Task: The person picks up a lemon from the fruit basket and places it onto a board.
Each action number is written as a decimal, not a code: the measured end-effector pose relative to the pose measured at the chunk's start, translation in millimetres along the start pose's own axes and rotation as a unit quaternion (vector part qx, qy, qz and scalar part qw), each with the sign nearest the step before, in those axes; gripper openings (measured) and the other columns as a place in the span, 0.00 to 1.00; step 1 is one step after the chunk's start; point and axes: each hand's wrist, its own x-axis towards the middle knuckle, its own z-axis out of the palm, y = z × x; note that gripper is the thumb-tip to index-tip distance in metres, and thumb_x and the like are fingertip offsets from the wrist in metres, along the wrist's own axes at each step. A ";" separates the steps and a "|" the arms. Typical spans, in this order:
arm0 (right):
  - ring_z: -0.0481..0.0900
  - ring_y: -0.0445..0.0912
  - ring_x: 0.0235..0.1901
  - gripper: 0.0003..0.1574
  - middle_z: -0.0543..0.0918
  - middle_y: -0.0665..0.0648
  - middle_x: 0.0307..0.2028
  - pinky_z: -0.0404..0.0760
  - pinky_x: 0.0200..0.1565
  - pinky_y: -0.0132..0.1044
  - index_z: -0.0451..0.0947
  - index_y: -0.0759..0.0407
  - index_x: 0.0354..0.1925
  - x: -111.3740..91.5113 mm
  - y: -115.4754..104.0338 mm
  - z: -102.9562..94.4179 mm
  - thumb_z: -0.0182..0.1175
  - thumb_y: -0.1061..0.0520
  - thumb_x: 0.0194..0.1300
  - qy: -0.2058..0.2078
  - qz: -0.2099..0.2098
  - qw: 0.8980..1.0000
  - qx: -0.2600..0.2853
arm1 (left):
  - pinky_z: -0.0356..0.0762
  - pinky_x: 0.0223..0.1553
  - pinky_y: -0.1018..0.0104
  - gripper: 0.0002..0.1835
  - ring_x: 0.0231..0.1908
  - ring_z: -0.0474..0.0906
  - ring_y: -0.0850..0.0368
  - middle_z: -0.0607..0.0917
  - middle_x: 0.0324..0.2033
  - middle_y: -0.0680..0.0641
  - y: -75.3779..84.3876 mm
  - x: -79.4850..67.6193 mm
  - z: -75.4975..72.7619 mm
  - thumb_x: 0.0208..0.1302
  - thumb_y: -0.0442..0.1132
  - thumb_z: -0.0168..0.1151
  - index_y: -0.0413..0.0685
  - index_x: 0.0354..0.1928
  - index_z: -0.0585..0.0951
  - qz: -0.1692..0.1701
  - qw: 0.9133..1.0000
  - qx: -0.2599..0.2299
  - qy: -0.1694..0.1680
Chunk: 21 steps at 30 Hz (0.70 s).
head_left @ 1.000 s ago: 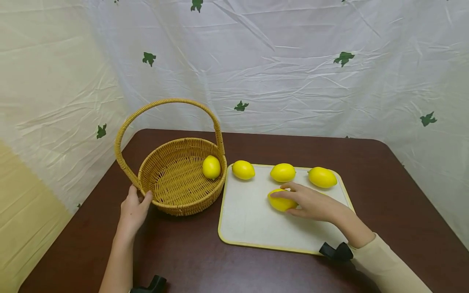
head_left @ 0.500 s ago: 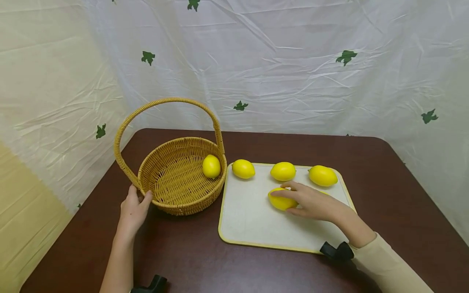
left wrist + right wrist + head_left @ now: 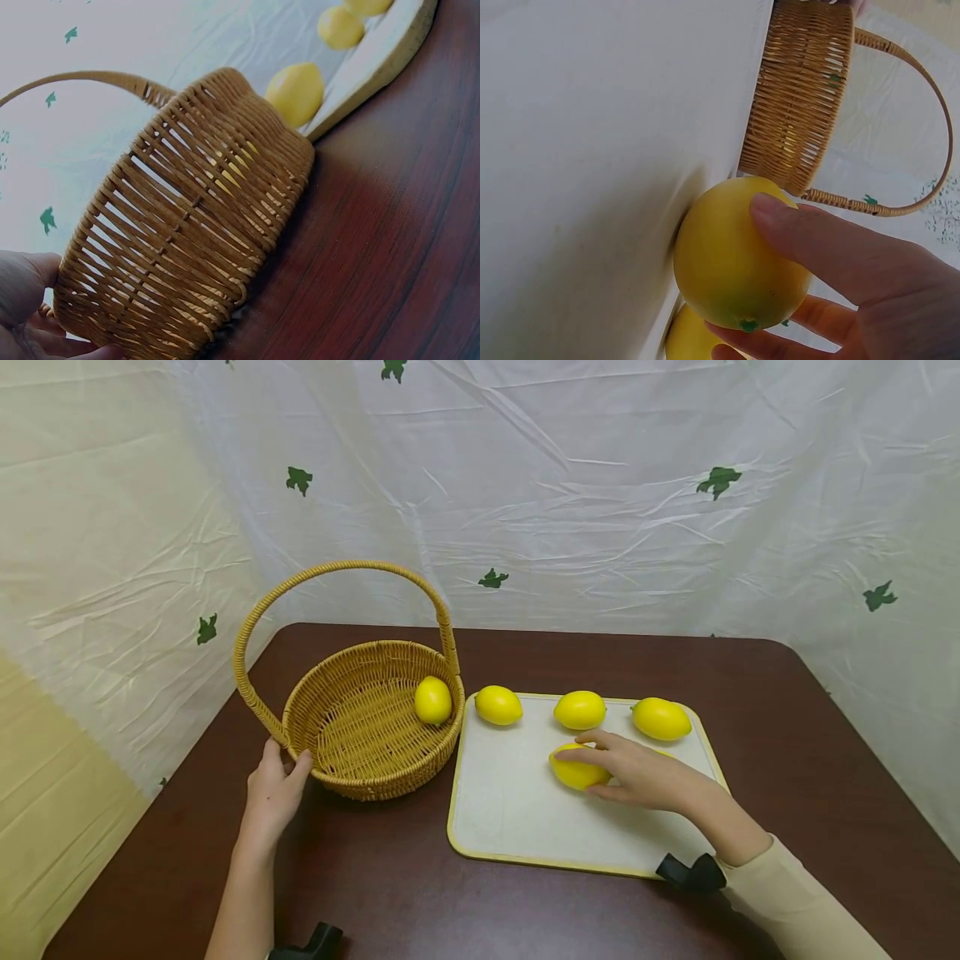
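Observation:
My left hand [image 3: 273, 789] holds the rim of a round wicker basket [image 3: 367, 789] by the foot of its arched handle. The left wrist view has its thumb at the rim and the fingers low against the wall. One lemon [image 3: 432, 701] lies inside the basket at the right. My right hand [image 3: 637, 774] has thumb and fingers around a lemon [image 3: 735, 251] on a white board [image 3: 510, 827] with a yellow edge. Behind that hand, another lemon is mostly hidden, with only a sliver showing.
Along the board's far side lie a left lemon [image 3: 498, 705], a middle lemon [image 3: 580, 710] and a right lemon [image 3: 661, 719]. The basket stands just left of the board on a dark wooden table [image 3: 405, 893]. A white curtain [image 3: 570, 527] hangs behind the table.

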 end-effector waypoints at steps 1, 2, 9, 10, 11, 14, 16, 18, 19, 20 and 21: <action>0.73 0.51 0.46 0.33 0.73 0.62 0.50 0.75 0.45 0.43 0.72 0.54 0.57 -0.1 -0.1 -0.1 0.68 0.60 0.51 0.000 0.000 1.000 0.000 | 0.66 0.51 0.44 0.31 0.61 0.59 0.35 0.61 0.61 0.29 -0.1 0.0 0.0 0.69 0.50 0.41 0.35 0.65 0.53 0.000 1.000 0.000 0.001; 0.73 0.52 0.47 0.33 0.73 0.62 0.50 0.75 0.45 0.43 0.72 0.54 0.57 -0.2 -0.1 -0.1 0.68 0.60 0.51 0.000 0.000 1.000 -0.001 | 0.66 0.51 0.44 0.31 0.61 0.59 0.35 0.61 0.61 0.29 -0.2 0.0 0.0 0.69 0.50 0.41 0.35 0.65 0.53 0.000 1.000 -0.001 0.001; 0.73 0.53 0.48 0.34 0.73 0.63 0.51 0.74 0.46 0.45 0.71 0.53 0.58 0.1 0.0 -0.9 0.68 0.58 0.51 -0.001 0.002 1.000 0.000 | 0.66 0.52 0.44 0.31 0.60 0.60 0.36 0.62 0.61 0.29 -0.7 0.4 0.3 0.69 0.50 0.41 0.35 0.65 0.53 0.004 1.000 -0.001 0.005; 0.73 0.53 0.47 0.35 0.73 0.62 0.51 0.74 0.46 0.45 0.71 0.53 0.58 0.2 -0.1 -1.1 0.68 0.58 0.51 -0.002 0.004 1.000 0.000 | 0.65 0.52 0.44 0.31 0.60 0.60 0.36 0.62 0.61 0.29 -0.8 0.4 0.3 0.69 0.50 0.41 0.35 0.65 0.54 0.004 1.000 -0.001 0.005; 0.73 0.53 0.47 0.34 0.73 0.62 0.51 0.74 0.45 0.44 0.71 0.53 0.58 0.3 -0.2 -1.2 0.68 0.58 0.51 -0.004 0.005 1.000 0.000 | 0.65 0.52 0.44 0.31 0.60 0.60 0.36 0.62 0.61 0.29 -0.8 0.4 0.4 0.69 0.49 0.41 0.34 0.65 0.53 0.004 1.000 -0.002 0.005; 0.73 0.52 0.47 0.34 0.73 0.62 0.51 0.74 0.44 0.44 0.71 0.52 0.58 0.6 -0.8 -1.7 0.68 0.57 0.51 -0.008 0.010 1.000 0.002 | 0.65 0.52 0.43 0.31 0.61 0.59 0.35 0.61 0.62 0.29 -0.7 0.2 0.2 0.69 0.49 0.41 0.35 0.65 0.52 0.003 1.000 -0.005 0.003; 0.72 0.52 0.47 0.34 0.73 0.61 0.51 0.74 0.44 0.43 0.71 0.52 0.58 0.7 -1.3 -2.1 0.68 0.57 0.52 -0.010 0.012 1.000 0.001 | 0.64 0.53 0.43 0.31 0.61 0.59 0.35 0.60 0.62 0.29 -0.5 0.2 0.1 0.69 0.48 0.42 0.35 0.66 0.52 0.002 1.000 -0.007 0.002; 0.72 0.52 0.47 0.34 0.73 0.61 0.51 0.74 0.44 0.43 0.71 0.51 0.58 0.5 -1.9 -3.0 0.68 0.57 0.52 -0.010 0.013 1.000 -0.002 | 0.64 0.53 0.43 0.31 0.61 0.59 0.35 0.60 0.62 0.29 -0.2 0.3 -0.1 0.69 0.47 0.42 0.35 0.66 0.51 0.002 1.000 -0.008 0.000; 0.72 0.52 0.47 0.34 0.73 0.61 0.52 0.74 0.43 0.43 0.71 0.51 0.58 0.5 -2.1 -3.4 0.68 0.57 0.52 -0.011 0.014 1.000 -0.003 | 0.64 0.53 0.43 0.31 0.61 0.59 0.35 0.60 0.62 0.29 0.0 0.5 -0.2 0.69 0.47 0.42 0.35 0.66 0.51 0.002 1.000 -0.009 0.000; 0.72 0.52 0.47 0.34 0.73 0.61 0.52 0.74 0.43 0.43 0.71 0.51 0.58 0.4 -2.1 -3.9 0.68 0.57 0.52 -0.011 0.015 1.000 -0.005 | 0.64 0.53 0.43 0.32 0.61 0.58 0.35 0.60 0.62 0.29 0.2 0.7 -0.2 0.69 0.47 0.42 0.35 0.66 0.51 0.003 1.000 -0.009 -0.001; 0.72 0.52 0.47 0.34 0.73 0.61 0.52 0.74 0.43 0.43 0.71 0.51 0.58 0.3 -2.1 -4.4 0.68 0.56 0.52 -0.011 0.016 1.000 -0.007 | 0.64 0.53 0.43 0.32 0.61 0.58 0.35 0.60 0.62 0.29 0.4 0.8 -0.1 0.69 0.47 0.42 0.35 0.67 0.51 0.004 1.000 -0.010 -0.001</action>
